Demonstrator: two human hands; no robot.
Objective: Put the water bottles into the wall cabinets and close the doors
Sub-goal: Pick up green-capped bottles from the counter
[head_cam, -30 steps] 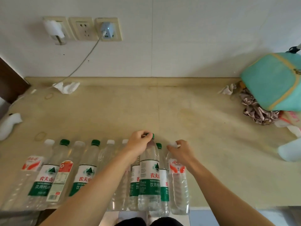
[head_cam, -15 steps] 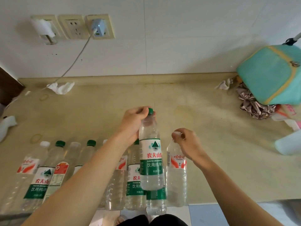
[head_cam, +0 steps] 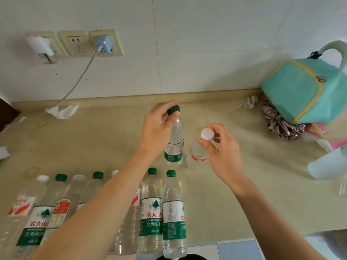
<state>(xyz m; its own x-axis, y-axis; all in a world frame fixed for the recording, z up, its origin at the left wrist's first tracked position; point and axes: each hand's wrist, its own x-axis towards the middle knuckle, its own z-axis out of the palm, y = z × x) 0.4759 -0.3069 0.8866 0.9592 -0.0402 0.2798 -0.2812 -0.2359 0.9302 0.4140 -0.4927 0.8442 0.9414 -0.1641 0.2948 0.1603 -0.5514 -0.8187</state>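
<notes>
My left hand (head_cam: 157, 126) grips a green-capped water bottle (head_cam: 174, 143) by its neck and holds it above the beige counter (head_cam: 112, 143). Just to its right, my right hand (head_cam: 221, 147) pinches a white-capped bottle with a red label (head_cam: 198, 156) at the cap, also lifted. Both bottles hang upright and close together. A row of several more bottles (head_cam: 161, 212), some green-capped and some white-capped, stands along the counter's front edge under my left forearm. No wall cabinet is in view.
A teal bag (head_cam: 304, 91) sits at the back right, with a shiny scrunchie (head_cam: 279, 126) and a pale cup (head_cam: 328, 164) near it. Crumpled tissue (head_cam: 62, 111) lies at the back left. Wall sockets (head_cam: 75, 44) hold a charger with a hanging cable.
Both hands have lifted their bottles out of the row and carried them up and away from me. The view has tilted upward, showing more wall.
</notes>
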